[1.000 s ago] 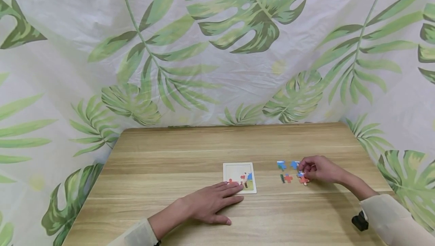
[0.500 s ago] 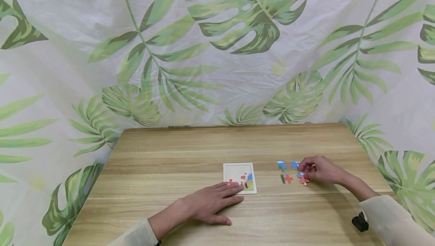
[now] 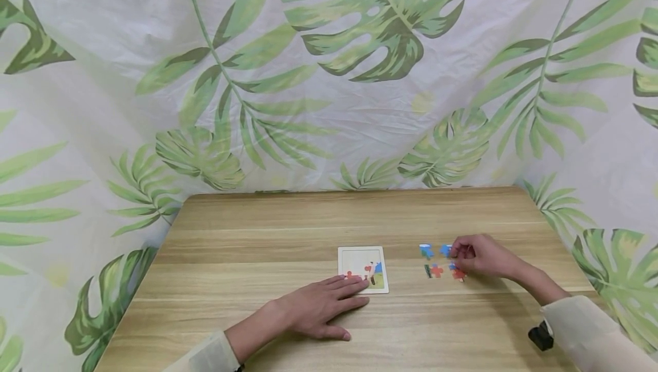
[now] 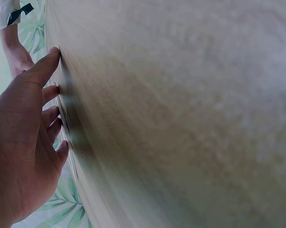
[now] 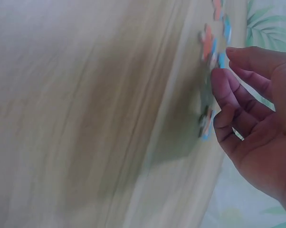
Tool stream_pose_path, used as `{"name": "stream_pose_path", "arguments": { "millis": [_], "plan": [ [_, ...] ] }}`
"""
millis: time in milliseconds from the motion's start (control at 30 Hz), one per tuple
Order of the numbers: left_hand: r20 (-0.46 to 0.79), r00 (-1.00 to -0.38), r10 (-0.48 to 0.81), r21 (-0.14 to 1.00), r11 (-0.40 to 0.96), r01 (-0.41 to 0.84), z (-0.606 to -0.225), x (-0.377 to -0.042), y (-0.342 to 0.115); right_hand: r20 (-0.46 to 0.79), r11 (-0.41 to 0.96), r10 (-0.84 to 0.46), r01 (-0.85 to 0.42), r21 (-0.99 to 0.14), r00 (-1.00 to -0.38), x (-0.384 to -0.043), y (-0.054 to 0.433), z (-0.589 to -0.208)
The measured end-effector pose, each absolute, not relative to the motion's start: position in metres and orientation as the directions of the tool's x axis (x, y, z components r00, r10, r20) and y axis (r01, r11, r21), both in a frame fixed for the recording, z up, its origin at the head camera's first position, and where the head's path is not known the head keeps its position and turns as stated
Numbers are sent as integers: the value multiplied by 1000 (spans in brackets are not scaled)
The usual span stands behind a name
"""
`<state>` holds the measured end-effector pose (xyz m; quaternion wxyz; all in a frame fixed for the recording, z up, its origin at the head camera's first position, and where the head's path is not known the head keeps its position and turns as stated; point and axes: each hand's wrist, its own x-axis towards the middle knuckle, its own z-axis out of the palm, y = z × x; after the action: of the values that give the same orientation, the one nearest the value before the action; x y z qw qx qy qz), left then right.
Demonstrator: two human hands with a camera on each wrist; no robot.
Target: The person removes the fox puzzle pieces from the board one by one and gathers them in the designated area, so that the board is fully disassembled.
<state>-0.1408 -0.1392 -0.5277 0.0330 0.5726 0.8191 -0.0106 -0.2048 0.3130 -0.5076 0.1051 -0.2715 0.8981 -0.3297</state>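
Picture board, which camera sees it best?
The head view. It looks down on the picture board, so its drawing shows, though the left hand covers part. The left wrist view shows only a thin edge; the right wrist view doesn't show it.

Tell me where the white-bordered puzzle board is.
In the head view, the white-bordered puzzle board lies on the table just right of centre, left of the puzzle pieces, with the left hand covering its near left corner.
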Motion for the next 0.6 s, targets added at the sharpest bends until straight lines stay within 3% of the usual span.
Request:
{"name": "stream_pose_path", "arguments": {
  "millis": [600],
  "plan": [
    [-47, -352, 935, 56, 354, 934, -530, -141, -139, 2, 546, -651, -470, -694, -759, -216, 232, -496]
  ]
}}
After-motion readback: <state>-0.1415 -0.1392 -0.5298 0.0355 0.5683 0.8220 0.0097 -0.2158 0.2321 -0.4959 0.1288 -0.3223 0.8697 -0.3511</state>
